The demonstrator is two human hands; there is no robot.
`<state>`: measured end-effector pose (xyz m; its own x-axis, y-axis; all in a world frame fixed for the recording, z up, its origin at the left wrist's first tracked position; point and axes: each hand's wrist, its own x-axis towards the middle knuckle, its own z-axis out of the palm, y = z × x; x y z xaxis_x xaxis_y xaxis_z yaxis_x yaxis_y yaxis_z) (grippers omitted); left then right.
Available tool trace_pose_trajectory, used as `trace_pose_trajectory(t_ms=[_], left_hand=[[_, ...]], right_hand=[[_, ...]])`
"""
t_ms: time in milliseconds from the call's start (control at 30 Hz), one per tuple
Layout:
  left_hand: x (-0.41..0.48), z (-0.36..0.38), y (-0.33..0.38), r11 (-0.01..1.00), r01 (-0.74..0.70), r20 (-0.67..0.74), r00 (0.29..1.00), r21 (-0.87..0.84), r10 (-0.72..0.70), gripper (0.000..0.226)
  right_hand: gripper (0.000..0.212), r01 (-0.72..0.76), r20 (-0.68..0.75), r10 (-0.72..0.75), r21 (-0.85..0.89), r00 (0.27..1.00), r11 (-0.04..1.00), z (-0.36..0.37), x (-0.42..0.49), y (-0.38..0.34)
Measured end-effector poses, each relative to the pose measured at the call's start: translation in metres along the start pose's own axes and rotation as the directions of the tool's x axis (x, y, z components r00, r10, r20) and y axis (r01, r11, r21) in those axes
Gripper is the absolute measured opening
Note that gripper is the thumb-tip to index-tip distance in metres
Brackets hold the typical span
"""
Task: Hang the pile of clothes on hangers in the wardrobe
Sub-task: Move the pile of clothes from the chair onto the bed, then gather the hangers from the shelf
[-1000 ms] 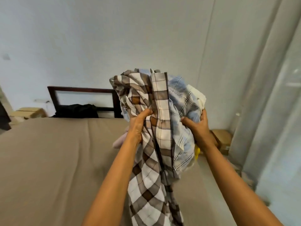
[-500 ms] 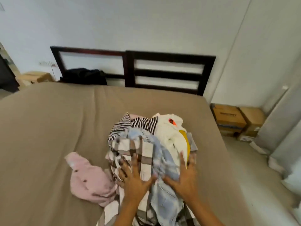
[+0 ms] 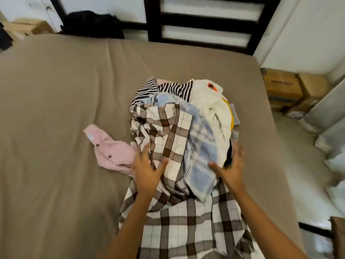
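The pile of clothes [image 3: 186,128] lies in a heap on the brown bed [image 3: 56,118], toward its right edge, and both hands are on its near side. The left hand [image 3: 147,171] lies flat on the brown-checked shirt [image 3: 168,128], its fingers [image 3: 144,153] straight and spread, gripping nothing. The right hand [image 3: 232,169] is likewise open, fingers straight against the pile's right flank beside the blue plaid shirt [image 3: 201,150]. No hanger or wardrobe is in view, so the step in hand looks to be choosing the first garment. The checked shirt is the sensible pick: it sits on top and its tail trails toward the person. It is better to find its collar or shoulders than to grab a fistful of the middle. The lift should be slow, since the blue shirt lies partly over it and would likely drag along. A steadying hand on the white garment [image 3: 211,109] and the striped top [image 3: 149,88] should keep the rest from sliding. The pink garment [image 3: 112,154] pokes out at the left, partly tucked under the heap, and can wait.
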<state>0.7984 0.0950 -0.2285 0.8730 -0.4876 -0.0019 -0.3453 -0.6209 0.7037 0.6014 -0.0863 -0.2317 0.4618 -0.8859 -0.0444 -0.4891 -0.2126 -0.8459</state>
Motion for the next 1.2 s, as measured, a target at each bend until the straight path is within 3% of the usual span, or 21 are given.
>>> trace_pose_trajectory(t_ms=[33, 67, 133, 167, 200, 267, 333, 367, 400, 467, 500, 567, 600, 667, 733, 800, 867, 967, 1033, 1100, 1200], left_hand=[[-0.025, -0.009, -0.010, 0.983, 0.170, -0.092, 0.982, 0.072, -0.164, 0.105], [-0.053, -0.012, -0.021, 0.925, 0.370, -0.096, 0.928, 0.093, -0.361, 0.117], [-0.097, -0.012, -0.031, 0.691, 0.719, 0.131, 0.680, 0.075, -0.721, 0.137], [-0.111, -0.011, -0.031, 0.601, 0.797, 0.207, 0.578, 0.069, -0.790, 0.145], [-0.120, -0.008, -0.031, 0.579, 0.812, 0.246, 0.549, 0.070, -0.799, 0.146], [-0.121, 0.003, -0.023, 0.594, 0.801, 0.285, 0.554, 0.073, -0.782, 0.131], [-0.099, 0.023, -0.010, 0.522, 0.841, 0.420, 0.529, -0.142, -0.738, 0.119], [-0.086, 0.030, 0.002, 0.349, 0.869, 0.577, 0.493, -0.350, -0.651, 0.117], [-0.075, 0.042, 0.010, 0.161, 0.874, 0.715, 0.471, -0.459, -0.516, 0.106], [-0.054, 0.051, 0.045, -0.013, 0.817, 0.769, 0.538, -0.577, -0.343, 0.054], [-0.041, 0.054, 0.060, -0.014, 0.777, 0.738, 0.593, -0.630, -0.322, 0.036], [-0.024, 0.060, 0.083, 0.001, 0.736, 0.711, 0.655, -0.677, -0.255, 0.032], [-0.016, 0.064, 0.088, -0.016, 0.737, 0.724, 0.660, -0.676, -0.203, 0.038], [-0.003, 0.069, 0.089, 0.083, 0.786, 0.775, 0.618, -0.613, -0.131, 0.043], [0.007, 0.076, 0.082, 0.339, 0.806, 0.822, 0.553, -0.486, -0.137, 0.039], [0.010, 0.081, 0.075, 0.591, 0.705, 0.747, 0.619, -0.392, -0.242, 0.045], [0.005, 0.092, 0.061, 0.719, 0.607, 0.557, 0.745, -0.340, -0.366, 0.056], [-0.019, 0.109, 0.029, 0.797, 0.545, 0.397, 0.813, -0.261, -0.426, 0.065], [-0.036, 0.113, 0.011, 0.845, 0.489, 0.365, 0.844, -0.218, -0.394, 0.073], [-0.048, 0.110, 0.005, 0.862, 0.475, 0.403, 0.834, -0.178, -0.376, 0.063], [-0.065, 0.090, 0.021, 0.872, 0.466, 0.466, 0.811, -0.151, -0.352, 0.039]], right_hand=[[0.115, -0.172, -0.077, 0.172, 0.008, 0.982, 0.985, -0.003, -0.023, 0.009], [0.121, -0.376, -0.109, 0.371, -0.035, 0.922, 0.926, -0.003, -0.046, 0.018], [0.132, -0.696, -0.015, 0.710, -0.208, 0.704, 0.687, 0.006, -0.095, 0.027], [0.133, -0.758, 0.042, 0.787, -0.242, 0.615, 0.605, 0.012, -0.114, 0.025], [0.134, -0.775, 0.084, 0.801, -0.209, 0.593, 0.596, 0.022, -0.127, 0.024], [0.131, -0.787, 0.180, 0.772, 0.023, 0.609, 0.616, 0.046, -0.122, 0.032], [0.127, -0.813, 0.239, 0.785, 0.295, 0.572, 0.502, 0.075, -0.090, 0.062], [0.113, -0.794, 0.246, 0.780, 0.395, 0.575, 0.461, 0.088, -0.068, 0.068], [0.085, -0.736, 0.261, 0.740, 0.520, 0.620, 0.433, 0.092, -0.047, 0.062], [0.031, -0.604, 0.247, 0.676, 0.711, 0.694, 0.361, 0.080, -0.008, 0.022], [0.028, -0.550, 0.232, 0.647, 0.761, 0.727, 0.344, 0.073, 0.010, 0.004], [0.035, -0.421, 0.193, 0.553, 0.849, 0.811, 0.320, 0.059, 0.045, -0.015], [0.041, -0.342, 0.155, 0.476, 0.878, 0.866, 0.335, 0.049, 0.063, -0.024], [0.043, -0.198, 0.061, 0.312, 0.881, 0.948, 0.429, 0.026, 0.099, -0.049], [0.017, -0.050, -0.051, 0.146, 0.788, 0.988, 0.613, 0.002, 0.129, -0.073], [0.025, 0.041, -0.077, 0.006, 0.587, 0.997, 0.809, -0.010, 0.144, -0.075], [0.035, 0.068, -0.050, -0.056, 0.297, 0.997, 0.953, -0.009, 0.142, -0.048], [0.060, -0.169, 0.139, 0.191, -0.160, 0.972, 0.973, 0.007, 0.118, 0.022], [0.057, -0.158, 0.344, 0.321, -0.427, 0.882, 0.890, 0.011, 0.086, 0.050], [0.064, -0.125, 0.377, 0.321, -0.462, 0.869, 0.878, 0.003, 0.061, 0.053], [0.071, -0.168, 0.276, 0.259, -0.312, 0.926, 0.935, -0.022, 0.025, 0.019]])
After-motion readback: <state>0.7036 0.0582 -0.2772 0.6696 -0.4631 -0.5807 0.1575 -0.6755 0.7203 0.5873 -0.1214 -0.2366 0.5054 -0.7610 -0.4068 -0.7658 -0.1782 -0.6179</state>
